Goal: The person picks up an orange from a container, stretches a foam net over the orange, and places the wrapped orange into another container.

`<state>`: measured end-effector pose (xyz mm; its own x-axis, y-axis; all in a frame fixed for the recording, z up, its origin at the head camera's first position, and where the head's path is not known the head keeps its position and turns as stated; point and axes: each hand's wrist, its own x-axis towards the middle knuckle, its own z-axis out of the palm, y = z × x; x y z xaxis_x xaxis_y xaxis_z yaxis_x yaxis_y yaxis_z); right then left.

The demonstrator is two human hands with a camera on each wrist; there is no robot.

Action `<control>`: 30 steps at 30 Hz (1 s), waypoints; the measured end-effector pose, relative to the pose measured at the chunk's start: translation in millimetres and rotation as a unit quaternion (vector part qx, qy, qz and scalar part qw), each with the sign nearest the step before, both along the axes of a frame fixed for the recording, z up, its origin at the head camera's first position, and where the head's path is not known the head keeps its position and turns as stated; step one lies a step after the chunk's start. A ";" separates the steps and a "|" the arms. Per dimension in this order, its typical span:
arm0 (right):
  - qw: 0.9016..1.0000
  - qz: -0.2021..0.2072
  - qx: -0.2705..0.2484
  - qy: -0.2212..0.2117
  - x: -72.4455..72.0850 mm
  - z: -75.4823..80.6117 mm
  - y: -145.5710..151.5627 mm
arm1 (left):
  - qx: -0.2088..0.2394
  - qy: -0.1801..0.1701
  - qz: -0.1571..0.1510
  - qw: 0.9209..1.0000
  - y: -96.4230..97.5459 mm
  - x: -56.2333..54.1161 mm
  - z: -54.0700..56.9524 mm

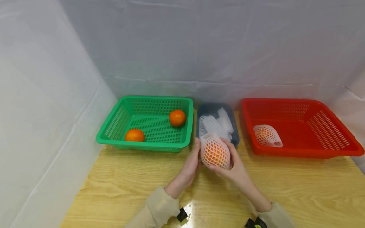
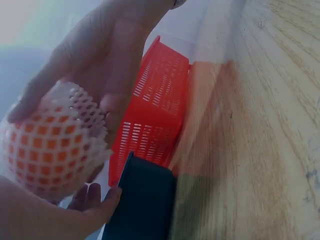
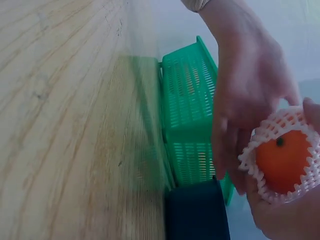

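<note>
A person's right hand [image 1: 236,171] grips an orange [image 3: 283,162] that sits in a white foam net sleeve [image 1: 214,152], thumb in front and fingers around the far side. The left hand [image 1: 188,169] is held against the left side of the sleeve, its fingers fairly straight. In the right wrist view, the sleeve's open end leaves part of the orange bare, with its green stem spot showing. Both hands are in front of a dark blue-grey bin [image 1: 236,126] that contains several white foam sleeves [image 1: 215,125].
To the left stands a green basket [image 1: 145,144] with two bare oranges, one near its right wall [image 1: 177,118] and one near the front [image 1: 135,135]. A red basket [image 1: 302,152] on the right contains one sleeved orange [image 1: 265,135]. White sheeting [image 1: 182,57] encloses the wooden table [image 1: 119,190].
</note>
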<state>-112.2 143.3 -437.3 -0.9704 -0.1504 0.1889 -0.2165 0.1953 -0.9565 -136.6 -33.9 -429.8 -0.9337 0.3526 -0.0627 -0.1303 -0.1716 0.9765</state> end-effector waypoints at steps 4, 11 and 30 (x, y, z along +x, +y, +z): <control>0.998 0.004 0.045 0.034 -1.7 -3.2 -0.3 | 0.008 0.020 -0.003 1.000 0.2 2.1 3.4; 0.993 0.006 0.095 0.072 -2.0 -4.0 -0.7 | 0.023 0.022 0.008 0.999 1.6 1.0 0.8; 0.997 0.055 0.048 0.037 -1.6 -0.8 -1.4 | -0.001 0.045 0.037 0.998 2.5 1.3 -0.4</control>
<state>-113.8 141.9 -438.1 -0.9309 -0.2757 0.2397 -0.3117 0.2572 -0.9147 -135.3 -31.4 -430.2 -0.9589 0.2830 0.0211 -0.0301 -0.1755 0.9840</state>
